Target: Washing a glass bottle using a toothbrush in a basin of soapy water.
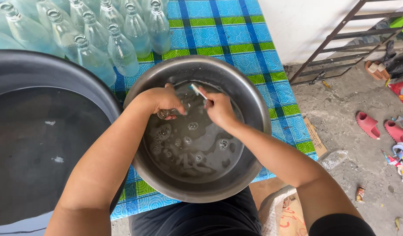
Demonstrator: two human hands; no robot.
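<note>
A small clear glass bottle [163, 114] is gripped by the left hand [163, 100] in soapy water; a white-handled brush [198, 91] is clasped by the right hand [219, 110]. Both are inside the round steel basin [254, 105] on the blue-green checked counter [236, 30].

Both bare forearms reach forward from the lower corners and converge toward the middle. The left hand [163, 101] is curled, knuckles up, its fingers bent under and closed in a grip at the fingertips. The right hand [219, 109] sits just beside it, wrist bent slightly inward, fingers and thumb pinched shut near the top of the hand. The two hands are close together, nearly touching. Both elbows are spread wide, the right upper arm in a dark sleeve.
</note>
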